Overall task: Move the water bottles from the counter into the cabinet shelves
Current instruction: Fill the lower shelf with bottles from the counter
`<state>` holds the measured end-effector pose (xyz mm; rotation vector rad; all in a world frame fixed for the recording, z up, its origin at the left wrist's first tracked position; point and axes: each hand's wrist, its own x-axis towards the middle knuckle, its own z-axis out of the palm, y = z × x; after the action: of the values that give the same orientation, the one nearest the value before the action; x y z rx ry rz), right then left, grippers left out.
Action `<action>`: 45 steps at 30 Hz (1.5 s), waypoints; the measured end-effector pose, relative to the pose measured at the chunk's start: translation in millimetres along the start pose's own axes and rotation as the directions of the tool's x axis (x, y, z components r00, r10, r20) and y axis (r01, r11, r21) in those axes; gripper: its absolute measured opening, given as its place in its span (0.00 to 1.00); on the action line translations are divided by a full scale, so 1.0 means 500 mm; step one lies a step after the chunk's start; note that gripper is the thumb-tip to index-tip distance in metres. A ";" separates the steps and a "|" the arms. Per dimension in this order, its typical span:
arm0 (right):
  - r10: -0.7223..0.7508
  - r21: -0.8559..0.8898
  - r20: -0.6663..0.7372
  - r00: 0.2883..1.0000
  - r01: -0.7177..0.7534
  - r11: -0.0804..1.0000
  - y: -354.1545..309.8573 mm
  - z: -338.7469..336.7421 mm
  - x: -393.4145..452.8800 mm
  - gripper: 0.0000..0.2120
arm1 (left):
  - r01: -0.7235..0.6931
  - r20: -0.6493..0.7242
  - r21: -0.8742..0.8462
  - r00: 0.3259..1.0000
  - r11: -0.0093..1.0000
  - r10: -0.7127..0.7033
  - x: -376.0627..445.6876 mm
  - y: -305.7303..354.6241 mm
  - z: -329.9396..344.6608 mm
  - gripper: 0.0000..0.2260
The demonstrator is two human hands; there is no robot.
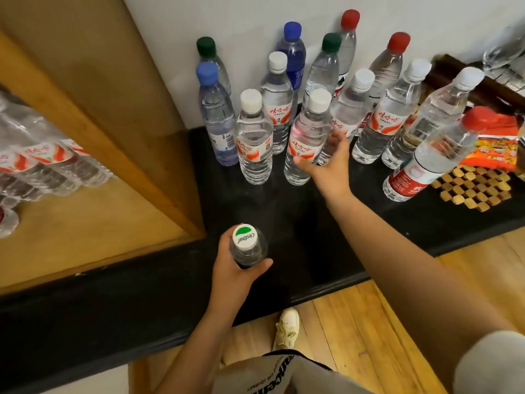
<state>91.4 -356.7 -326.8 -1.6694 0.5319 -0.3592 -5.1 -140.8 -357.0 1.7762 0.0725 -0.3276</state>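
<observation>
While the left hand [237,270] holds a green-and-white-capped bottle [246,248] upright over the worktop [284,211], the right hand [326,157] reaches, fingers spread wide, for a white-capped bottle [308,137].
A grip round the label keeps neighbours standing: bottles crowd just behind and right. Open worktop lies in front, so drawing it back, then left past the cabinet's wooden edge [119,143] onto the shelf [85,223], looks safest.
</observation>
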 end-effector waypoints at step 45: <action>-0.084 -0.040 0.563 0.822 0.129 0.991 -0.109 0.436 -0.410 0.31 | -0.099 -0.406 0.016 0.909 0.995 0.097 0.016 -0.049 -0.614 0.31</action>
<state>39.3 -58.4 -297.0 -1.7807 0.0070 0.0861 52.5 160.1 -322.8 1.8122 0.2787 0.1208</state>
